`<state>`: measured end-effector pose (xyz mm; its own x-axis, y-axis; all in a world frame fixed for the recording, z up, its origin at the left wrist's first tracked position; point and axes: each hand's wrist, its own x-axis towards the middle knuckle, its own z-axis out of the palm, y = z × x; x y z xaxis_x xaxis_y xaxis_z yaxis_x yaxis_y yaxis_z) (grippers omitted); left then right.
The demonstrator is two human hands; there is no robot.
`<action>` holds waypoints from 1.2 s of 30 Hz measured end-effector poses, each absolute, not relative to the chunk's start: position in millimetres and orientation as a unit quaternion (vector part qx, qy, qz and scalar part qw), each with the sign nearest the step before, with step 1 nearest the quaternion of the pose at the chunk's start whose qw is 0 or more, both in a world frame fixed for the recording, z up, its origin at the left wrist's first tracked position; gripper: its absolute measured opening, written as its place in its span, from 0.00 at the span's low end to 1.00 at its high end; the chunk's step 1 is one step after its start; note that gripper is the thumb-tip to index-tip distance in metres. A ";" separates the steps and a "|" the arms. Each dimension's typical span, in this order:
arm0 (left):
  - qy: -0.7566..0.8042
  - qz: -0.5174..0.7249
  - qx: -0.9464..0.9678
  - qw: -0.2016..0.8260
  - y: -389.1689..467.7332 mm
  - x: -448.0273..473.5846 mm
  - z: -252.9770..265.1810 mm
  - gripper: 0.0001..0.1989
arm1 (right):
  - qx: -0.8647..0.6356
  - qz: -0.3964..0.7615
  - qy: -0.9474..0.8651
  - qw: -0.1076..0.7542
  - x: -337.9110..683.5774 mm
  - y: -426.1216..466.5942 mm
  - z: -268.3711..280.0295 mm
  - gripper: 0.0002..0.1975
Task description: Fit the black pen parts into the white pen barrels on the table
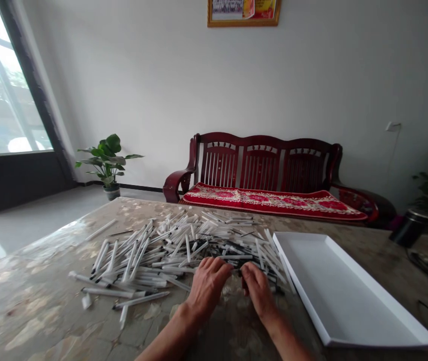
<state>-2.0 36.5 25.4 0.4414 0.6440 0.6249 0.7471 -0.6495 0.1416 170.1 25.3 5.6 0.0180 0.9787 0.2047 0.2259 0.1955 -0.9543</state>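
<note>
A heap of translucent white pen barrels (135, 255), many with dark tips, spreads over the table. Among them, just beyond my hands, lie several small black pen parts (232, 249). My left hand (208, 283) is closed at the near edge of the heap, its thumb and fingers pinched toward the right. Close beside it, my right hand (257, 291) is pinched too, with a bit of something dark at its fingertips. The fingertips of both hands nearly meet, and what they hold is too small and covered to name.
To the right stands a shallow white box tray (357, 291) with low walls. A dark canister (411, 225) and black cables (426, 265) are at the far right of the patterned table (41, 291). Behind it is a red wooden bench (259, 165); a potted plant (109, 160) stands left.
</note>
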 end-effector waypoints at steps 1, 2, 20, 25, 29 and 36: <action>-0.404 -0.330 -0.850 0.073 35.6 0.6 21.9 0.08 | -0.521 0.359 -0.599 0.491 171.0 26.0 5.1 0.24; -0.398 -0.329 -0.854 0.069 35.5 1.5 19.6 0.08 | -0.530 0.338 -0.610 0.483 171.9 27.0 4.4 0.24; -0.470 -0.312 -0.826 -0.015 49.4 -10.5 7.4 0.09 | -0.520 0.331 -0.607 0.502 171.5 32.5 6.0 0.19; -0.467 -0.308 -0.829 -0.031 49.7 -8.2 8.7 0.09 | -0.522 0.278 -0.628 0.506 173.0 34.2 3.5 0.13; -0.473 -0.301 -0.828 -0.022 49.7 -8.3 9.3 0.08 | -0.507 0.282 -0.621 0.527 173.0 34.9 2.5 0.12; -0.454 -0.328 -0.828 0.007 50.0 -6.6 4.4 0.06 | -0.537 0.257 -0.626 0.503 172.6 34.0 4.2 0.14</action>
<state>-6.6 50.0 4.4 0.3714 0.7480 0.5500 0.7568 -0.5871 0.2874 172.6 34.0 4.2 0.0843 0.9314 0.3541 0.4139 0.2905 -0.8627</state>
